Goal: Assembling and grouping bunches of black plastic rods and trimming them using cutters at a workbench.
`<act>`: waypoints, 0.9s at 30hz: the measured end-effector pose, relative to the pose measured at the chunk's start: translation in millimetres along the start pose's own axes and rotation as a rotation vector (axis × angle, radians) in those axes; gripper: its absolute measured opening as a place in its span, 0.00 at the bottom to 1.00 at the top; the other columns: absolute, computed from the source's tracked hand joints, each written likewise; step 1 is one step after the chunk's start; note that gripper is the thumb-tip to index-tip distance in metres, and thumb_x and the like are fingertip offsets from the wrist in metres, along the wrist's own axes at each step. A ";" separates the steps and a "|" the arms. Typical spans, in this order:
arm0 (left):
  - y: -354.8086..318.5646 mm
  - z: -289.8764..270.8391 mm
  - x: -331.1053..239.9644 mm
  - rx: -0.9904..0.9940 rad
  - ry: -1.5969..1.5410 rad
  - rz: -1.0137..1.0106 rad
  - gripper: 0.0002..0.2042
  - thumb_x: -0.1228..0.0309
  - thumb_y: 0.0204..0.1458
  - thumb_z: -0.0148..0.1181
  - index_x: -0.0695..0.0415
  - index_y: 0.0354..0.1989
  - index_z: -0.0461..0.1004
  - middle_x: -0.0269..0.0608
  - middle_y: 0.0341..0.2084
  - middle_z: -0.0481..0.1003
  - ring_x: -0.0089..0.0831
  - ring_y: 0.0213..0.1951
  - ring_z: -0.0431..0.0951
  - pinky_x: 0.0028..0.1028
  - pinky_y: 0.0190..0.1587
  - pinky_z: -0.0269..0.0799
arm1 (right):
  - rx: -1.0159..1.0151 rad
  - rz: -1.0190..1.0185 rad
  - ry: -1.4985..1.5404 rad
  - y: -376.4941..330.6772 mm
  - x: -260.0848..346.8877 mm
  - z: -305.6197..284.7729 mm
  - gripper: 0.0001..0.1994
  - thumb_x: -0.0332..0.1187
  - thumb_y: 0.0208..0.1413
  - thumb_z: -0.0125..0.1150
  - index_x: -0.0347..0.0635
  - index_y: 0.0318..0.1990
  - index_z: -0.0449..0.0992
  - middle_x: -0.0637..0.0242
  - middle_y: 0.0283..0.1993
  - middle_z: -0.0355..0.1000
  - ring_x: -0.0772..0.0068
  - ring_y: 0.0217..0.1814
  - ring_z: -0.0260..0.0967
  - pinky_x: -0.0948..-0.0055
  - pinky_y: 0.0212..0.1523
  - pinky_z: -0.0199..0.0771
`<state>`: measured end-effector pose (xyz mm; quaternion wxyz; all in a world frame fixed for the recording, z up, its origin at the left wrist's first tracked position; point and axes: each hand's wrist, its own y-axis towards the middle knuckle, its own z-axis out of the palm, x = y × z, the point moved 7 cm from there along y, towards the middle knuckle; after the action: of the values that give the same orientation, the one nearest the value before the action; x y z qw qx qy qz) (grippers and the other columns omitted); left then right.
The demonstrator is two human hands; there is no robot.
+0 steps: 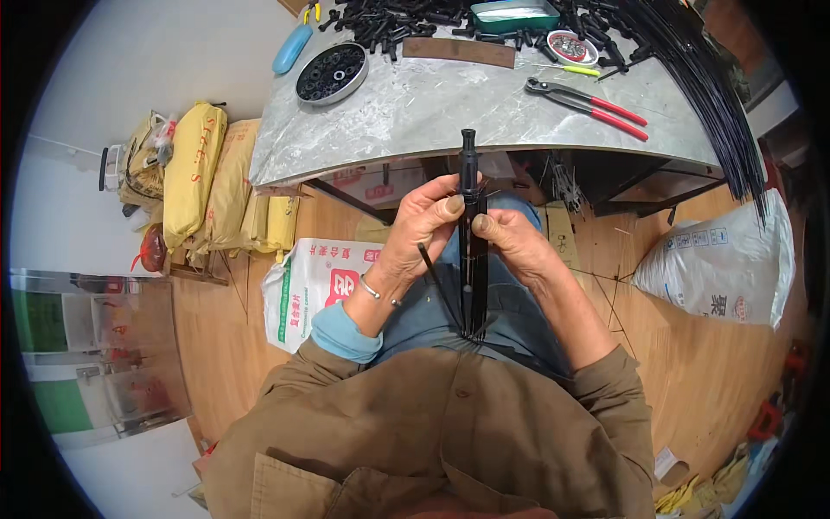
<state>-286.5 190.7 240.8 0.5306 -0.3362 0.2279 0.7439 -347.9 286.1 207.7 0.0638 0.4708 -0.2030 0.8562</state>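
Upright over my lap stands a black umbrella frame point(473, 285), a slim bundle of ribs with a stepped tubular piece at its top. My left hand point(424, 223) is closed on its left side just below the collar, thumb pressed near the ribs. From the right, my right hand point(516, 246) pinches the bundle slightly lower, thumb against it. One thin black rib slants away from the bundle on the left. The lower ends rest near my lap. Fine tips stick out around the collar, too small to make out fully.
The grey table point(380, 138) ahead holds red-handled pincers point(596, 108), a round tin point(332, 74) of small black rings, a rusty metal bar point(458, 52), a dish of small metal parts point(572, 48) and piled black tubes. Long black rods point(705, 95) overhang its right edge. Sacks flank me.
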 end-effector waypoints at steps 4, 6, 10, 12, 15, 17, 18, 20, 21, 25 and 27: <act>-1.8 1.6 -2.8 0.005 0.150 0.034 0.21 0.69 0.53 0.61 0.64 0.54 0.68 0.37 0.48 0.73 0.23 0.47 0.73 0.26 0.54 0.66 | -0.011 -0.008 0.006 -4.5 5.5 5.3 0.18 0.48 0.48 0.69 0.41 0.33 0.78 0.76 0.29 0.72 0.86 0.31 0.63 0.82 0.35 0.61; -2.7 3.4 -3.6 0.017 0.254 0.061 0.25 0.64 0.52 0.63 0.63 0.56 0.67 0.38 0.50 0.72 0.24 0.48 0.72 0.27 0.55 0.66 | 0.015 0.029 0.025 -1.5 -2.7 0.0 0.18 0.47 0.48 0.69 0.42 0.36 0.77 0.76 0.30 0.72 0.85 0.32 0.64 0.82 0.36 0.62; -1.9 1.7 -9.0 0.060 0.311 0.017 0.27 0.61 0.51 0.65 0.62 0.56 0.68 0.36 0.51 0.71 0.24 0.49 0.71 0.28 0.55 0.65 | 0.075 -0.071 0.120 2.9 5.3 6.1 0.18 0.40 0.49 0.69 0.41 0.45 0.74 0.73 0.35 0.73 0.80 0.37 0.69 0.77 0.41 0.69; 1.6 -1.4 -13.5 0.112 0.444 -0.006 0.28 0.57 0.48 0.66 0.60 0.55 0.69 0.36 0.51 0.71 0.25 0.51 0.70 0.30 0.57 0.64 | 0.104 -0.099 0.245 1.3 12.3 21.9 0.19 0.39 0.49 0.69 0.41 0.46 0.74 0.71 0.36 0.73 0.77 0.38 0.71 0.73 0.40 0.73; 5.9 11.8 -22.5 0.208 0.468 0.039 0.23 0.60 0.50 0.65 0.60 0.51 0.71 0.28 0.42 0.67 0.20 0.45 0.70 0.23 0.47 0.68 | 0.160 -0.141 0.404 0.7 13.1 27.1 0.19 0.37 0.49 0.69 0.40 0.46 0.73 0.68 0.38 0.73 0.73 0.40 0.73 0.66 0.37 0.79; 9.1 8.9 -27.9 0.229 0.470 0.020 0.22 0.62 0.50 0.64 0.60 0.51 0.71 0.29 0.43 0.68 0.21 0.44 0.71 0.23 0.47 0.69 | 0.190 -0.157 0.434 2.2 9.9 27.7 0.19 0.36 0.49 0.68 0.39 0.46 0.73 0.66 0.38 0.73 0.71 0.40 0.74 0.64 0.35 0.81; 10.1 4.4 -26.7 0.230 0.485 -0.061 0.26 0.59 0.48 0.66 0.59 0.52 0.71 0.34 0.48 0.69 0.26 0.49 0.70 0.28 0.53 0.66 | 0.190 -0.146 0.445 3.3 7.5 28.8 0.19 0.36 0.49 0.68 0.39 0.47 0.72 0.66 0.38 0.73 0.71 0.39 0.74 0.66 0.34 0.80; 12.8 0.9 -26.7 0.270 0.490 -0.127 0.29 0.56 0.45 0.68 0.58 0.54 0.70 0.40 0.54 0.69 0.31 0.54 0.70 0.33 0.58 0.63 | 0.193 -0.134 0.451 5.3 3.5 28.9 0.19 0.36 0.49 0.68 0.39 0.47 0.72 0.66 0.38 0.73 0.71 0.38 0.74 0.67 0.33 0.80; 13.9 1.3 -27.6 0.270 0.489 -0.122 0.29 0.56 0.45 0.68 0.58 0.54 0.70 0.40 0.54 0.69 0.31 0.54 0.70 0.33 0.58 0.63 | 0.215 -0.130 0.468 6.2 1.7 29.5 0.19 0.36 0.50 0.68 0.39 0.47 0.72 0.66 0.37 0.74 0.72 0.38 0.74 0.68 0.33 0.80; 12.2 1.1 -31.0 0.223 0.571 -0.060 0.27 0.62 0.48 0.65 0.58 0.57 0.67 0.39 0.52 0.69 0.29 0.52 0.70 0.31 0.55 0.65 | 0.090 -0.128 0.508 2.6 6.9 30.0 0.16 0.35 0.51 0.66 0.40 0.45 0.73 0.65 0.35 0.74 0.73 0.35 0.74 0.71 0.31 0.79; 7.7 2.9 -33.8 0.158 0.639 0.004 0.25 0.66 0.51 0.62 0.58 0.58 0.66 0.37 0.49 0.70 0.28 0.51 0.70 0.28 0.53 0.67 | 0.057 -0.141 0.488 1.3 5.8 25.4 0.14 0.34 0.52 0.65 0.40 0.45 0.73 0.66 0.34 0.74 0.74 0.34 0.73 0.73 0.31 0.79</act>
<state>-287.4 168.7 267.7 0.4553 -0.5100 0.4407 0.5817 -331.6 274.0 224.2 0.1570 0.2649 -0.1240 0.9433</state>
